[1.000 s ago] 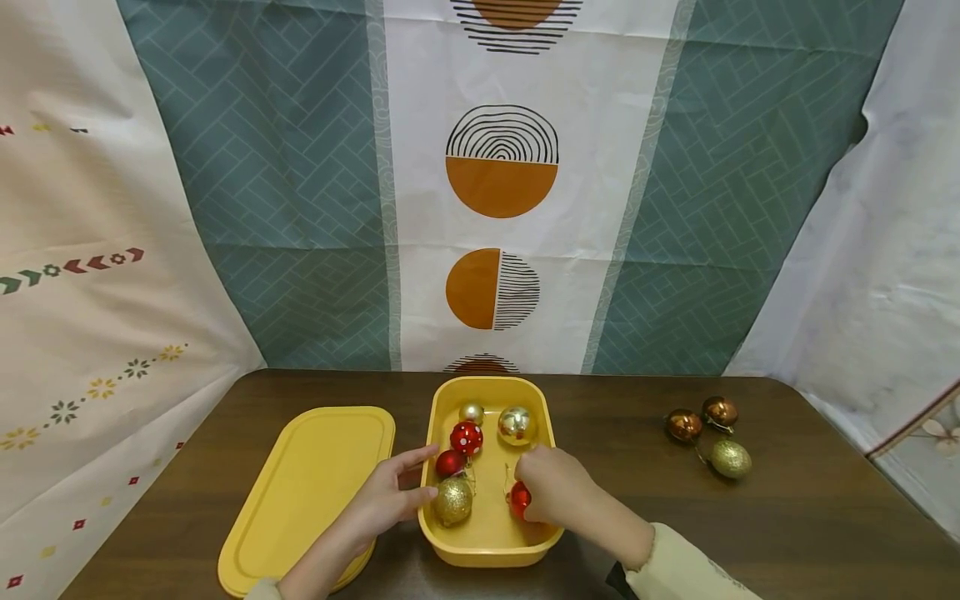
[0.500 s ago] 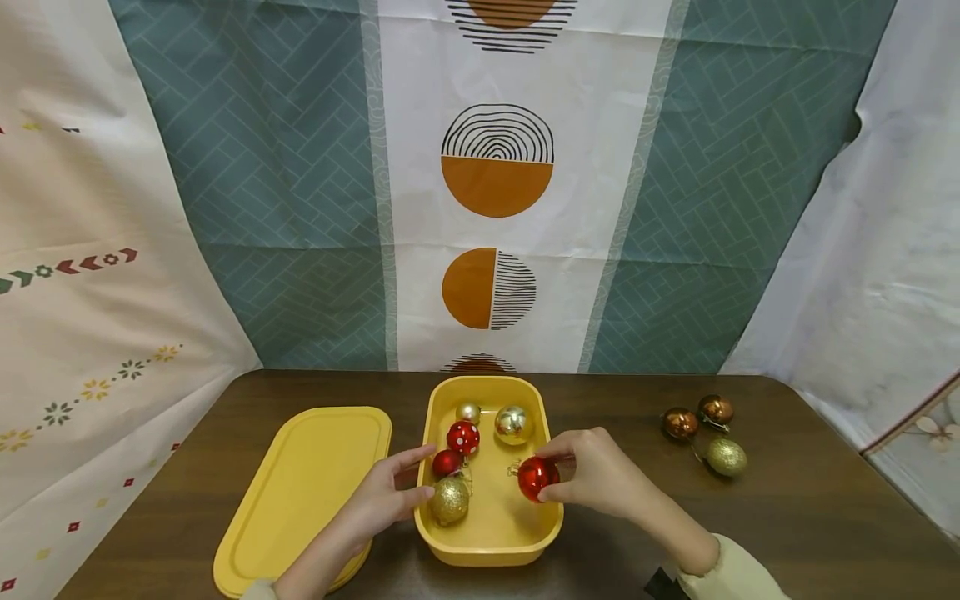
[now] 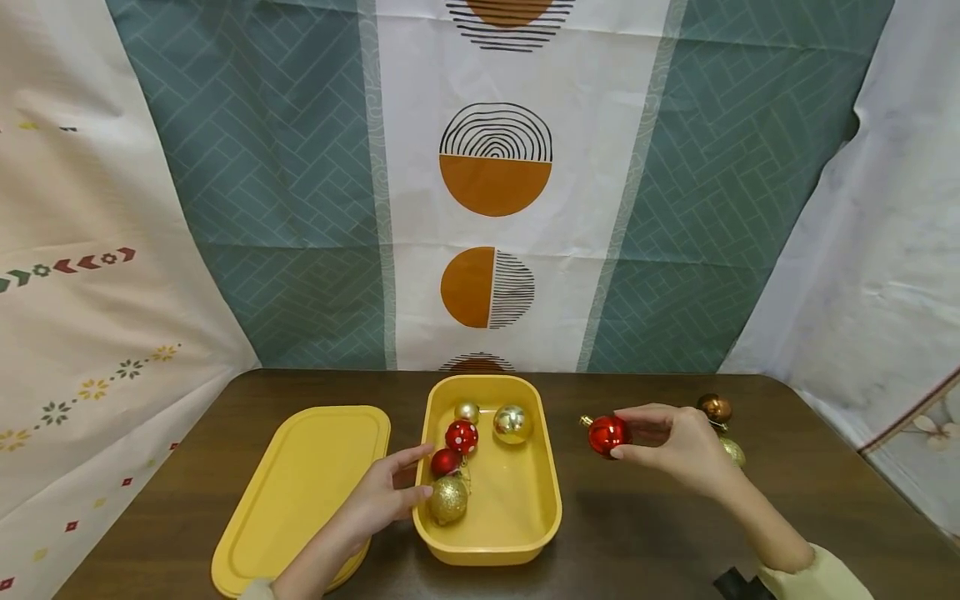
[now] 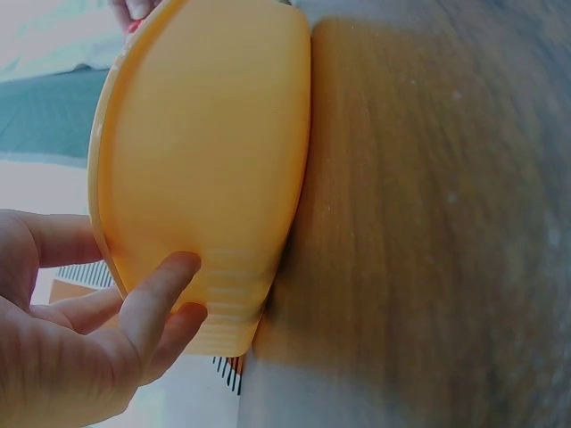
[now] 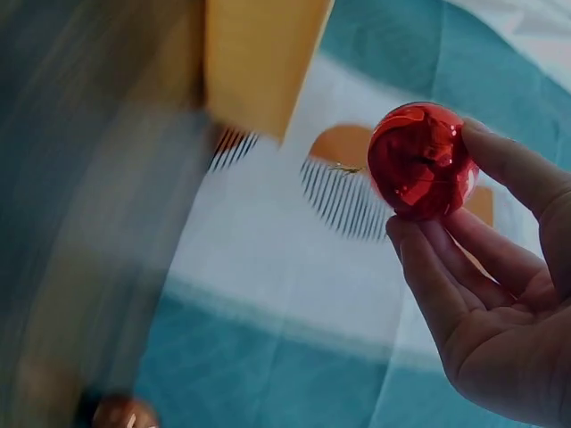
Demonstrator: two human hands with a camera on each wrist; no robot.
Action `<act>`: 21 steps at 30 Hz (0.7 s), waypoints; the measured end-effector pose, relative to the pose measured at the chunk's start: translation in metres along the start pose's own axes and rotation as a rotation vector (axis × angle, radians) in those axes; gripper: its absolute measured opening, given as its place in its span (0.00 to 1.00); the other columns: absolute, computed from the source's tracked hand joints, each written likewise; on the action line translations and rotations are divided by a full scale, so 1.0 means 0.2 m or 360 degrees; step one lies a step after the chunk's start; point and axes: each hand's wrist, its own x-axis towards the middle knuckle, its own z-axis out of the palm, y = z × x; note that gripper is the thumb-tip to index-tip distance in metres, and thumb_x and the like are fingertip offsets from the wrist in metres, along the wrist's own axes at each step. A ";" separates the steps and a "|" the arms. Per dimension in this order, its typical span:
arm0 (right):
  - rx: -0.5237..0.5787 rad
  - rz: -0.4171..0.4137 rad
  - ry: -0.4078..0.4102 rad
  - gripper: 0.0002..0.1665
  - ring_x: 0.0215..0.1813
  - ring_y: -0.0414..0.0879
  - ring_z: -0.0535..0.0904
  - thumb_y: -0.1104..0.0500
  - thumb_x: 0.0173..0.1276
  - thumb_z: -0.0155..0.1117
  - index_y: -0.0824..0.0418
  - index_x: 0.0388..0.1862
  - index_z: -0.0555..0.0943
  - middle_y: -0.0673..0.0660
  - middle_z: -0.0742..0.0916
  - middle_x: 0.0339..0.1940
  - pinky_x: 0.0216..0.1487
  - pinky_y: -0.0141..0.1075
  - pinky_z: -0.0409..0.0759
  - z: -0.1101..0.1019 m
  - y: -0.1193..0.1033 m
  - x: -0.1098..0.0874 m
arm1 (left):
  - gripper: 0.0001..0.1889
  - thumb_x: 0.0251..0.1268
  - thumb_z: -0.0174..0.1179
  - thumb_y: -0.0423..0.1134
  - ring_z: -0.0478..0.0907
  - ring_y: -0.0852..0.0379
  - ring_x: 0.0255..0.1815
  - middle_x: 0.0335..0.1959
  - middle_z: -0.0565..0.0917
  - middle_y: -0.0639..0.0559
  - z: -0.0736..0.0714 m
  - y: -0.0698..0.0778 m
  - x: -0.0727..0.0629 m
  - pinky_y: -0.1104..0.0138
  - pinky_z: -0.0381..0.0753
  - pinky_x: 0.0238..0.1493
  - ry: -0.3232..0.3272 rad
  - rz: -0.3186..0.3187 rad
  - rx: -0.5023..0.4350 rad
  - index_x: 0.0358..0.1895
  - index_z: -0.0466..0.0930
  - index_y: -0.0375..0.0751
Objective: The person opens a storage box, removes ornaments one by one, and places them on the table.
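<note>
In the head view my right hand (image 3: 678,442) pinches a shiny red Christmas ball (image 3: 607,435) by its side, above the table to the right of the yellow box. The right wrist view shows the red ball (image 5: 421,160) between thumb and fingertips, its gold cap and loop pointing away from the palm. My left hand (image 3: 382,492) holds the left wall of the yellow box (image 3: 555,500). In the left wrist view some fingers of the left hand (image 4: 98,325) lie on the box's outer wall (image 4: 210,143), others go over the rim.
Inside the box are a glittery gold ball (image 3: 448,500), a dark red ball (image 3: 446,462), a dotted red ball (image 3: 462,436) and two shiny gold balls (image 3: 512,424). A yellow lid (image 3: 307,492) lies left. Brown (image 3: 714,407) and gold-green balls (image 3: 732,452) sit behind the right hand.
My right hand has lifted the red ball out of the box and carried it to the right, over the table. The left hand has stayed at the box's left side.
</note>
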 end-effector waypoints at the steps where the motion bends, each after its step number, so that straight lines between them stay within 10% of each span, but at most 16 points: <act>1: -0.0012 0.0025 0.0014 0.28 0.38 0.45 0.84 0.55 0.45 0.76 0.67 0.44 0.82 0.60 0.85 0.41 0.36 0.30 0.81 -0.02 0.02 -0.01 | 0.30 0.57 0.59 0.28 0.67 0.35 0.58 0.61 0.64 0.27 0.00 0.00 0.00 0.56 0.81 0.38 0.0005 -0.0003 0.0002 0.64 0.62 0.31; 9: -0.0351 0.0044 0.0146 0.27 0.33 0.39 0.83 0.53 0.43 0.76 0.65 0.42 0.83 0.57 0.86 0.35 0.31 0.26 0.77 -0.15 0.21 -0.04 | 0.30 0.57 0.59 0.28 0.66 0.34 0.58 0.61 0.64 0.27 0.00 0.00 0.00 0.56 0.81 0.38 0.0006 0.0008 0.0010 0.64 0.62 0.31; 16: -0.0519 0.0211 0.0208 0.30 0.37 0.55 0.82 0.48 0.46 0.75 0.66 0.44 0.83 0.65 0.85 0.38 0.30 0.31 0.74 -0.27 0.37 -0.04 | 0.30 0.57 0.59 0.28 0.66 0.34 0.58 0.61 0.64 0.27 -0.01 0.00 0.00 0.56 0.81 0.38 -0.0010 0.0016 0.0007 0.64 0.61 0.30; 21: -0.0500 0.0325 0.0277 0.30 0.31 0.37 0.81 0.46 0.47 0.73 0.66 0.45 0.82 0.64 0.86 0.35 0.27 0.27 0.73 -0.35 0.50 -0.06 | 0.30 0.57 0.58 0.28 0.66 0.34 0.58 0.61 0.64 0.27 0.00 0.00 0.00 0.56 0.81 0.38 -0.0029 0.0023 -0.0007 0.64 0.61 0.30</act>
